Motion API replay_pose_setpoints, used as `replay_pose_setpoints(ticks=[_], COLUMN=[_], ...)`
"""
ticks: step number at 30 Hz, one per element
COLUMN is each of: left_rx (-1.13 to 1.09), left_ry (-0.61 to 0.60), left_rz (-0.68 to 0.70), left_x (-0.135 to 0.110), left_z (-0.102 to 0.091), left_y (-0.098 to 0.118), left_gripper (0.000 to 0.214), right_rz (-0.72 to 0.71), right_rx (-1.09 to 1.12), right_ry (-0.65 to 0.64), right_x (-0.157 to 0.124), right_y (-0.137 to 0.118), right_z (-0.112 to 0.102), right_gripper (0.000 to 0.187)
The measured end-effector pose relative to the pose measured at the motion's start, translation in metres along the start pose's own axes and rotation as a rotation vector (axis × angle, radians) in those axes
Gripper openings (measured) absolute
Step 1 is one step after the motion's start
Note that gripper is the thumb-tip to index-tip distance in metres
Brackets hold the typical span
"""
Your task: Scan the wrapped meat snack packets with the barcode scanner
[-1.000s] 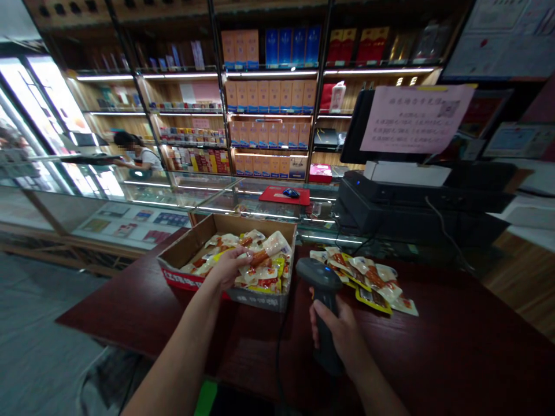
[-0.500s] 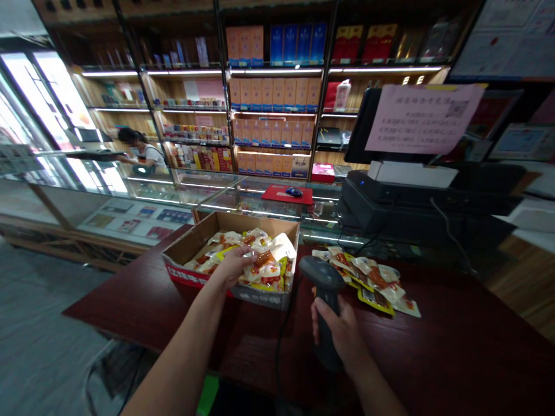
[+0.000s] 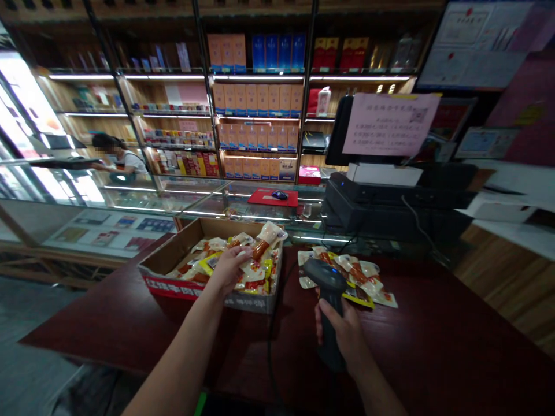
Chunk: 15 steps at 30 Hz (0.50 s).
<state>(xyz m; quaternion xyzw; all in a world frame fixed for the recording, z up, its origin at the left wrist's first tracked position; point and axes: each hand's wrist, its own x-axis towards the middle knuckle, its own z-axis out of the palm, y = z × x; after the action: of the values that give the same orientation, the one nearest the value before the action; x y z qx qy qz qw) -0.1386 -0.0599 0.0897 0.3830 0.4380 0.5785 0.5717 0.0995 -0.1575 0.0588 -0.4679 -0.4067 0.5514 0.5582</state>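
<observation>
My left hand (image 3: 232, 267) is over the open cardboard box (image 3: 249, 303), fingers pinched on the edge of a clear and white snack packet (image 3: 262, 245) with a reddish-brown piece of food inside. The packet is tilted up above the others in the box, near its right rear corner. In my right hand (image 3: 342, 329) is a dark grey barcode scanner (image 3: 326, 277), its handle wrapped by the fingers and its head pointing left and away from me. Just behind the scanner lies a pile of similar snack packets (image 3: 359, 271), some yellow-edged.
Both box and pile rest on a dark red wooden table (image 3: 425, 341). A scanner cable (image 3: 269, 346) runs between them. Beyond stand a glass counter with a mouse (image 3: 280, 195) on a red mat, and a monitor (image 3: 340, 133) with a pink sheet. A person (image 3: 124, 159) is at the far left.
The view has turned slightly right, so things appear further left. The packet in my left hand now stands more upright. The scanner is closer to the pile, with a blue light on top.
</observation>
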Motion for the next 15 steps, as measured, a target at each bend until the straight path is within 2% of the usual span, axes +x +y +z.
replay_pose_setpoints(ticks=[3, 6, 11, 15], left_rx=[-0.069, -0.106, -0.068, 0.038], left_ry=[-0.091, -0.166, -0.159, -0.196], left_rz=[-0.01, -0.041, -0.087, -0.007], left_x=[-0.001, 0.003, 0.02, 0.031], left_z=[0.038, 0.083, 0.155, 0.189], left_y=[-0.012, -0.035, -0.082, -0.111], left_gripper=[0.019, 0.017, 0.017, 0.017], right_rz=[-0.028, -0.052, -0.074, -0.07], right_rx=[-0.007, -0.012, -0.038, -0.03], right_ry=[0.06, 0.114, 0.216, 0.267], right_x=[-0.001, -0.003, -0.01, -0.017], right_y=[-0.005, -0.011, -0.023, -0.03], right_z=[-0.02, -0.042, -0.077, -0.094], right_gripper=[0.045, 0.042, 0.042, 0.042])
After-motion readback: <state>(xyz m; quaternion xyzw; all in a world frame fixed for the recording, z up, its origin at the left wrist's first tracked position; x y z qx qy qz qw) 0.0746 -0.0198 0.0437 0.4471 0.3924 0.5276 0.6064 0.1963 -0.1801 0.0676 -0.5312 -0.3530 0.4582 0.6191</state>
